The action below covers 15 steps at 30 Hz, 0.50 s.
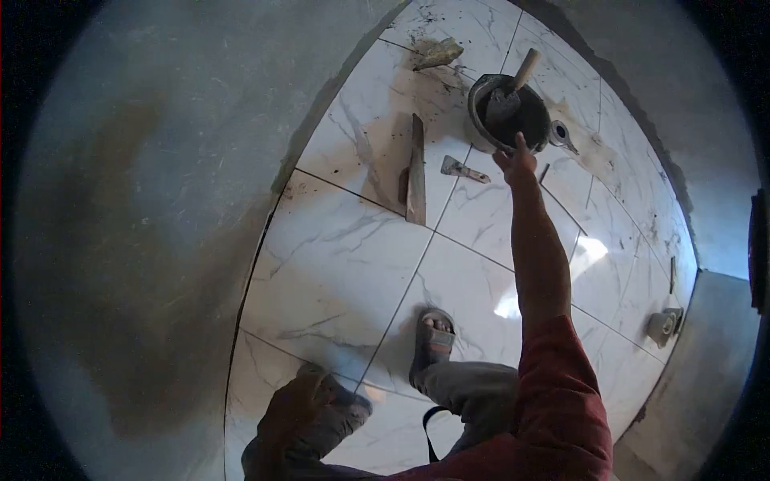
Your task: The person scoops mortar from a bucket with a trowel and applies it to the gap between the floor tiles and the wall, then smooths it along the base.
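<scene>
My right hand [517, 160] grips the near rim of a dark mortar bucket [479, 132], its thumb lying over the edge. Inside the bucket stands a trowel [504, 104], its wooden handle leaning out over the far rim. My left hand [309, 393] is low in the view by my bent left knee, dim and with its fingers not distinct. A scraper [465, 169] lies on the tiles just left of my right hand. Farther left is a long wooden float [415, 172]. Against the bucket's right side sits a grey roll [560, 135] with a hole in its middle.
White marbled floor tiles [345, 248] carry dust and mortar crumbs. A crumpled bag [439, 54] lies at the back. Bare plastered walls stand left [160, 200] and right [682, 88]. A small grey object [662, 327] sits by the right wall. My sandalled foot [435, 337] is on the tiles.
</scene>
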Tool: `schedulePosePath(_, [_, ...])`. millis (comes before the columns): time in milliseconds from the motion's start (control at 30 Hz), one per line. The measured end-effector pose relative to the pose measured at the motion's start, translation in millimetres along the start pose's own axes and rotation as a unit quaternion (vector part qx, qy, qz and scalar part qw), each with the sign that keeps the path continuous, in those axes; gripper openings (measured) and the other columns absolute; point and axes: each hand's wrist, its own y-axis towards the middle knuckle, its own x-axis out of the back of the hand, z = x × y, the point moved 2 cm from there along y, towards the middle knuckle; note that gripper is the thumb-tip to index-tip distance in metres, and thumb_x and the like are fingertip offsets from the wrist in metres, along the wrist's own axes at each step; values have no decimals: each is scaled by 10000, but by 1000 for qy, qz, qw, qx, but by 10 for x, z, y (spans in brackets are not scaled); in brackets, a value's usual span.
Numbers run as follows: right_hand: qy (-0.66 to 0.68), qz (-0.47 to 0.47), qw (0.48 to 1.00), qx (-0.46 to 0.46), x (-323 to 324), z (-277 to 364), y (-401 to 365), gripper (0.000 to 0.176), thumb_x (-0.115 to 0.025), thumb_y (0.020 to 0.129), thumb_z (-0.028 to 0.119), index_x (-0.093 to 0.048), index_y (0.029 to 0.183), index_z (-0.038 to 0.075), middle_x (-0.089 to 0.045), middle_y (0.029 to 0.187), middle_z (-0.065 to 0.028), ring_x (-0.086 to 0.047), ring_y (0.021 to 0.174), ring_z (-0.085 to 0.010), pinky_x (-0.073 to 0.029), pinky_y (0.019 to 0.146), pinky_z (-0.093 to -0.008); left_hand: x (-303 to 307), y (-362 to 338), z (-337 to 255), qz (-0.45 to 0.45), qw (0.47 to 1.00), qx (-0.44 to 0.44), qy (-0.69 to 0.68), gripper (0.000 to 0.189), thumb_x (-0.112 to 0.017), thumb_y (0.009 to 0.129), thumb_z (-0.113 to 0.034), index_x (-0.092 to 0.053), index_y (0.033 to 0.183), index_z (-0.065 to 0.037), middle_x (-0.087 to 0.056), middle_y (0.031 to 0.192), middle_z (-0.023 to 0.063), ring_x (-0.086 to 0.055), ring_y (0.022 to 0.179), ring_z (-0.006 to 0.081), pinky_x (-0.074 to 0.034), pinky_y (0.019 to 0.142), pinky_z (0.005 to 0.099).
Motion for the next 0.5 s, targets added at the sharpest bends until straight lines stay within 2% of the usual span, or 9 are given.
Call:
schedulePosePath(67, [98,-40,994,-11,117,-178,359,604,-712,751,320,-424,1159,-20,-543,1045,-213,-600,856,-330,-547,645,-443,96,-48,-58,-22,1000,-15,13,474,-560,837,-340,-456,1207,-62,-540,1141,178,-529,1047,321,-439,847,410])
schedulePosePath(100, [106,-34,994,-10,76,-246,359,604,-712,751,320,-424,1159,-20,-543,1045,-213,-600,856,-330,-547,645,-443,123,-52,-86,-41,998,-32,22,493,-560,837,-343,-437,1228,-70,-544,1130,173,-539,1030,318,-451,831,405])
schedulePosePath(167, [145,-6,984,102,50,-328,245,505,-706,749,210,-458,1107,-46,-548,1048,-196,-597,860,-326,-552,640,-419,116,-51,-111,-23,997,-15,77,506,-554,841,-353,-425,1242,-74,-542,1124,169,-544,1013,318,-457,822,402])
schedulePosePath(200, [165,-38,983,74,94,-345,345,441,-691,738,137,-478,1071,-58,-563,1013,-174,-594,853,-329,-552,636,-419,111,-35,-111,-1,992,1,127,518,-548,845,-363,-412,1256,-78,-541,1118,165,-550,996,317,-462,813,398])
schedulePosePath(233, [174,-32,982,73,81,-362,436,441,-691,738,137,-478,1071,-58,-563,1013,-174,-594,853,-329,-552,636,-419,109,-41,-123,-10,991,5,133,518,-548,845,-363,-412,1256,-78,-541,1118,165,-550,996,317,-462,813,398])
schedulePosePath(333, [204,2,960,190,-51,-211,494,295,-627,770,55,-500,1020,-36,-574,937,-160,-616,786,-317,-546,659,-445,125,-83,-219,-36,987,-36,154,522,-529,854,-380,-407,1264,-82,-536,1115,166,-551,985,320,-462,812,401])
schedulePosePath(367, [212,7,958,194,-139,-60,494,295,-627,770,55,-500,1020,-36,-574,937,-160,-616,786,-317,-546,659,-445,131,-98,-254,-46,985,-52,161,523,-523,857,-385,-406,1267,-83,-534,1114,166,-551,981,321,-462,812,402])
schedulePosePath(433, [183,-77,972,127,-253,107,491,279,-612,776,66,-506,1015,-32,-575,917,-150,-615,746,-300,-544,658,-441,104,-147,-285,-56,982,-65,169,524,-516,860,-391,-404,1269,-84,-532,1113,166,-551,977,322,-461,812,404])
schedulePosePath(500, [175,-39,977,115,-275,112,420,286,-610,776,70,-504,1021,-33,-571,927,-143,-608,761,-293,-541,670,-438,86,-156,-292,-127,958,-122,228,521,-514,866,-384,-401,1273,-79,-542,1096,166,-555,965,321,-462,803,403])
